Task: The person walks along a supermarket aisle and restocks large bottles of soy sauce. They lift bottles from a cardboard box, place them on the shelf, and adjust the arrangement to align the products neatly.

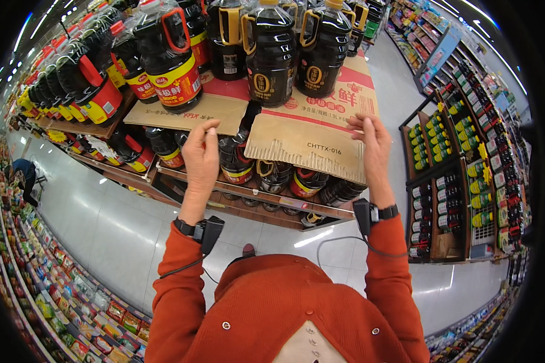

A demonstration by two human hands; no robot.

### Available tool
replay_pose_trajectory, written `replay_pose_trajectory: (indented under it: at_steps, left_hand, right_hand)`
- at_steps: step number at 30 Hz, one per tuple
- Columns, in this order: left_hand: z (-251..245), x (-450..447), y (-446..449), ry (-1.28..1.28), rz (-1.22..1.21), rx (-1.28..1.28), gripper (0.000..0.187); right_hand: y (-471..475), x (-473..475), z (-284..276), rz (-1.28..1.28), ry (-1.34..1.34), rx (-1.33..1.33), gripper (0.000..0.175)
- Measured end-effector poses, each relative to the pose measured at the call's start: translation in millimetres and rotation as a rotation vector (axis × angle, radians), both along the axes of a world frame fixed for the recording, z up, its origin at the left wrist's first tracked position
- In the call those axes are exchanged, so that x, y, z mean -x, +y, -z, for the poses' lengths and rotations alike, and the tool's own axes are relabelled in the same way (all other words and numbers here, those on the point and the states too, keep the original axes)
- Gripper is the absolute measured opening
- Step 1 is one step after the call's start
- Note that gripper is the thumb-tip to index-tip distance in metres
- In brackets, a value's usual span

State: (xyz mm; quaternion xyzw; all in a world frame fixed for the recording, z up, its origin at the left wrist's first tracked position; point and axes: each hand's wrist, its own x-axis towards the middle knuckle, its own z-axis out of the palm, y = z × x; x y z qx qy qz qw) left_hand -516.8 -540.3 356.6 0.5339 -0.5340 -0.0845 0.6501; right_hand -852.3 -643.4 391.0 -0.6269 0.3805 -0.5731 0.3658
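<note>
My left hand (pixel 200 156) is loosely curled over the front edge of a smaller cardboard sheet (pixel 227 119), with nothing visible in its fingers. At the right edge of a larger cardboard sheet (pixel 295 136), my right hand (pixel 374 145) has its fingers slightly apart over the printed surface. Whether they touch it is unclear. The larger sheet's front edge is torn, baring its corrugation. Black soy sauce bottles with gold handles (pixel 271 59) stand on the cardboard behind. A red-handled bottle with a red and yellow label (pixel 172 77) stands on the smaller sheet.
Beneath the cardboard, more dark bottles (pixel 236 161) fill a wooden display shelf (pixel 259 193). Rows of red-capped bottles (pixel 91 86) stand at left. To the right is a wooden rack of bottles (pixel 436 177). A person (pixel 23 177) bends by the far-left shelves. A cable (pixel 320 247) hangs from my right wrist.
</note>
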Motion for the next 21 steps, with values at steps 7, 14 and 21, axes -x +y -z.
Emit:
replay_pose_trajectory:
  at_steps: [7,14,21]
  left_hand:
    - [27,-42,13,0.205,-0.007,0.003,0.019]
    - [45,-67,23,0.065,-0.067,-0.093,0.015]
    - [-5,-40,-11,-0.060,0.091,0.011,0.018]
  right_hand:
    - [-10,-21,19,-0.056,0.103,-0.132,0.026]
    - [-2,-24,25,-0.070,0.136,-0.097,0.020]
    - [-9,-17,6,-0.136,0.325,-0.177,0.025]
